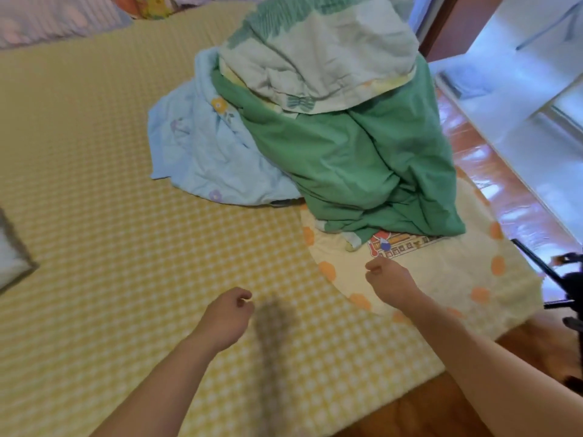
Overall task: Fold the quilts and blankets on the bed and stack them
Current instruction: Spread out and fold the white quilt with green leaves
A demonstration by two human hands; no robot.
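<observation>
While hands [225,313] hover empty, quilts [347,146] piled.

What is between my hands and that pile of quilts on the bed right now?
Nothing visible. The left hand is over bare yellow checked sheet, and the right hand is over the cream dotted blanket that runs under the green quilt in the pile.

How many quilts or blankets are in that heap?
4 that I can tell: pale quilt on top, green quilt under it, light blue quilt at its left, cream dotted blanket underneath. More may be hidden.
</observation>
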